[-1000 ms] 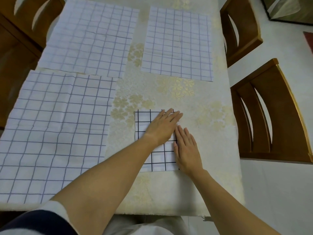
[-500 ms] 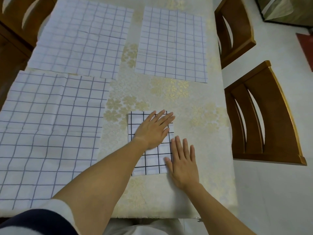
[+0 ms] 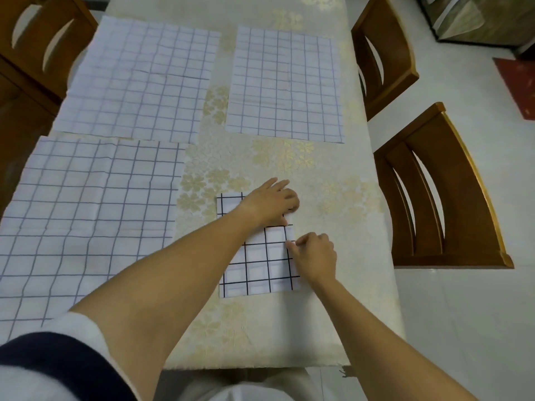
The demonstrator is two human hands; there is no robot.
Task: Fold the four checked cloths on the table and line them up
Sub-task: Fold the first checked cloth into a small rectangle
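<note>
A small folded cloth (image 3: 256,264) with a bold black check lies on the table near its front edge. My left hand (image 3: 269,204) reaches across the cloth's far right corner, fingers curled at the edge there. Just below it, my right hand (image 3: 314,256) pinches the cloth's right edge with curled fingers. Three unfolded checked cloths lie flat: a large one at near left (image 3: 86,212), one at far left (image 3: 139,79), and one at far right (image 3: 285,85).
The table (image 3: 333,175) carries a cream covering with gold flowers. Two wooden chairs stand along its right side, one near (image 3: 443,204) and one far (image 3: 382,53). Another chair (image 3: 37,39) is at far left. White floor tiles lie to the right.
Both hands lay flat on the folded cloth before. Now their fingers have curled at its right edge, and the right hand has shifted to pinch that edge.
</note>
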